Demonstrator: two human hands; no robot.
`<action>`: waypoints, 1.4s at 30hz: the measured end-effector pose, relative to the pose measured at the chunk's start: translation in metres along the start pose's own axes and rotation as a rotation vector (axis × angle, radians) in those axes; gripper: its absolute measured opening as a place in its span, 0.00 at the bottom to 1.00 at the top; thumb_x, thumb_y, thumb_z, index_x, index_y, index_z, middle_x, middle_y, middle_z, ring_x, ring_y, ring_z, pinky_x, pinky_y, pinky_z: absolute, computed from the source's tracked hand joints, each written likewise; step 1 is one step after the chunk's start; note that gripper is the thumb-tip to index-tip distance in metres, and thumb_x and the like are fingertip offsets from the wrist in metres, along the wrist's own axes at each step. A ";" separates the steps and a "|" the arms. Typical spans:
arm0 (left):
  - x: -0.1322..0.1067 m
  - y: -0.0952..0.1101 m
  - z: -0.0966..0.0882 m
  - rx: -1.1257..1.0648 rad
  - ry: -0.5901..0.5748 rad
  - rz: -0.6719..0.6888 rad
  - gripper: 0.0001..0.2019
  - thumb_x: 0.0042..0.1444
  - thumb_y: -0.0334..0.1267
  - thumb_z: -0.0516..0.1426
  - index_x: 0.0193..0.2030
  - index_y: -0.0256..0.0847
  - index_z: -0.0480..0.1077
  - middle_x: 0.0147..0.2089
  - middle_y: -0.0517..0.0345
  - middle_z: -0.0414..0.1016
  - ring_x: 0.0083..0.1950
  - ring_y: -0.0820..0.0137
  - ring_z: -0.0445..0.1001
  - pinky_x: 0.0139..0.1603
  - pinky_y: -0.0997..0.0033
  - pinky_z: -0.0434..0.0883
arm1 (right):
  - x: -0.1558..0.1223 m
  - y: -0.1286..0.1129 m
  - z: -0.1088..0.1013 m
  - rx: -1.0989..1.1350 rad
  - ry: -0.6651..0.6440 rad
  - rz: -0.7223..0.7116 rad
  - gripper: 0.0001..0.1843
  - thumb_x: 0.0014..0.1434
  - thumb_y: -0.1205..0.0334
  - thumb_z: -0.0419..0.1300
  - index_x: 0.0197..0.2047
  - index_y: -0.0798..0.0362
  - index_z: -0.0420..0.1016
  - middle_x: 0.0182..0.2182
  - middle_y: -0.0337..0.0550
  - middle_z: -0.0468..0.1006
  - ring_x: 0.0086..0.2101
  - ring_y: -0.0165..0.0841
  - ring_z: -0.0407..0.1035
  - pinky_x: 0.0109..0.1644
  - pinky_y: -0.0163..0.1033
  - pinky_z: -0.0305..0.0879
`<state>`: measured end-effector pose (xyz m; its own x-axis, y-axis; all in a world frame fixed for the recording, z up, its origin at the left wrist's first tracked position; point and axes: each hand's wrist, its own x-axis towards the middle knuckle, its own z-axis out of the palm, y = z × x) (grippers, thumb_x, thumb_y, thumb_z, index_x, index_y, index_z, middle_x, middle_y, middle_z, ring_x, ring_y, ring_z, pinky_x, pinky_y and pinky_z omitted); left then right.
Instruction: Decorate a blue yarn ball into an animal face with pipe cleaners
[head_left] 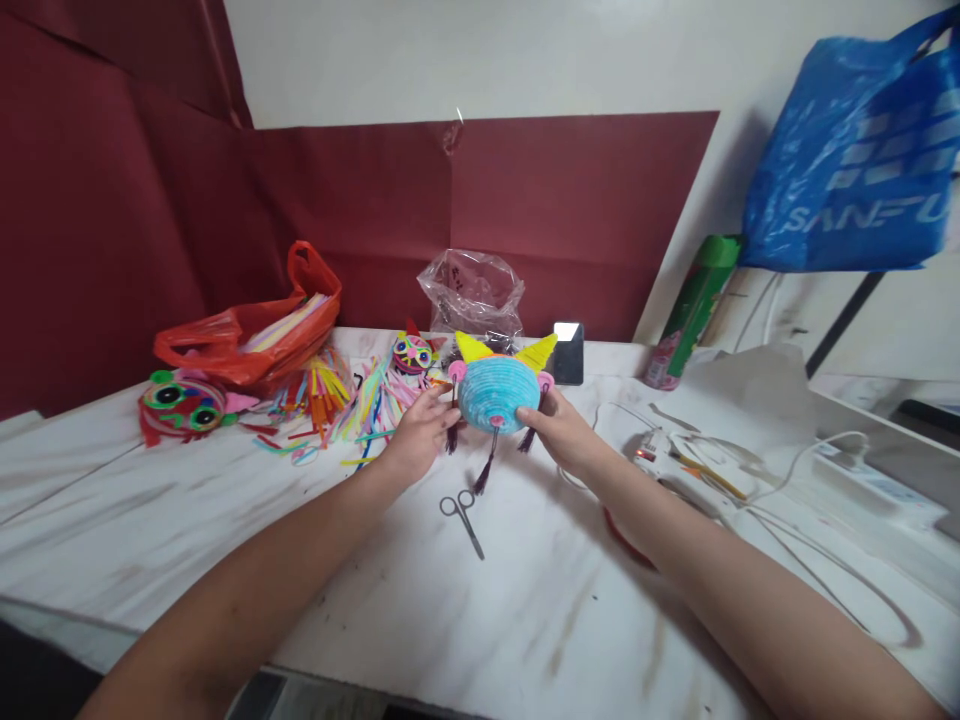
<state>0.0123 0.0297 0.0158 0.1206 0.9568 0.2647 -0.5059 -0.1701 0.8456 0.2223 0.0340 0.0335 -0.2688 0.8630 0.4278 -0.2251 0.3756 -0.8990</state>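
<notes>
A blue round craft animal head (491,393) with yellow ears, pink side pieces and dark tassels is held just above the white table (225,520). My left hand (417,436) grips its left side with closed fingers. My right hand (564,428) grips its right side, fingers wrapped under it. Small scissors (463,516) lie on the table just below the craft, between my forearms.
A red craft face (181,405), an orange bag (255,340) of coloured strips, loose strips (330,400), a small pink face (413,353), a clear plastic bag (472,292), a phone (568,350), a green can (690,315), white cables (750,480) and a blue bag (855,160) surround the spot.
</notes>
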 end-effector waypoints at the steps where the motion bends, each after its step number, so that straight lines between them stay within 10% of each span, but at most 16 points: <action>1: 0.000 0.000 -0.001 -0.035 0.027 -0.015 0.24 0.42 0.29 0.67 0.47 0.39 0.68 0.39 0.57 0.77 0.39 0.70 0.77 0.44 0.69 0.71 | 0.000 -0.001 0.000 0.015 0.009 0.002 0.34 0.44 0.48 0.71 0.52 0.49 0.67 0.54 0.47 0.74 0.55 0.45 0.67 0.61 0.54 0.62; 18: -0.010 -0.003 0.009 -0.076 -0.113 -0.085 0.23 0.41 0.30 0.67 0.46 0.39 0.69 0.43 0.54 0.77 0.44 0.66 0.77 0.52 0.61 0.68 | 0.003 -0.002 -0.011 -0.030 0.077 0.144 0.38 0.42 0.44 0.71 0.53 0.49 0.66 0.53 0.50 0.75 0.52 0.46 0.70 0.58 0.54 0.65; 32: -0.004 -0.007 0.001 0.181 0.072 -0.076 0.14 0.48 0.46 0.64 0.29 0.35 0.72 0.18 0.65 0.63 0.17 0.82 0.54 0.21 0.76 0.54 | -0.002 -0.005 0.001 0.078 0.051 0.035 0.42 0.42 0.42 0.69 0.58 0.45 0.63 0.58 0.48 0.70 0.58 0.46 0.64 0.63 0.54 0.61; 42: 0.005 -0.006 -0.005 0.053 0.295 -0.069 0.03 0.46 0.30 0.59 0.30 0.35 0.70 0.25 0.60 0.68 0.21 0.81 0.61 0.20 0.81 0.54 | -0.001 0.008 -0.007 0.192 0.063 -0.002 0.37 0.42 0.49 0.72 0.54 0.45 0.67 0.55 0.45 0.73 0.56 0.44 0.66 0.64 0.53 0.58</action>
<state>0.0119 0.0369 0.0104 -0.1045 0.9923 0.0662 -0.4594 -0.1072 0.8817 0.2268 0.0388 0.0251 -0.2104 0.8841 0.4173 -0.4017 0.3110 -0.8614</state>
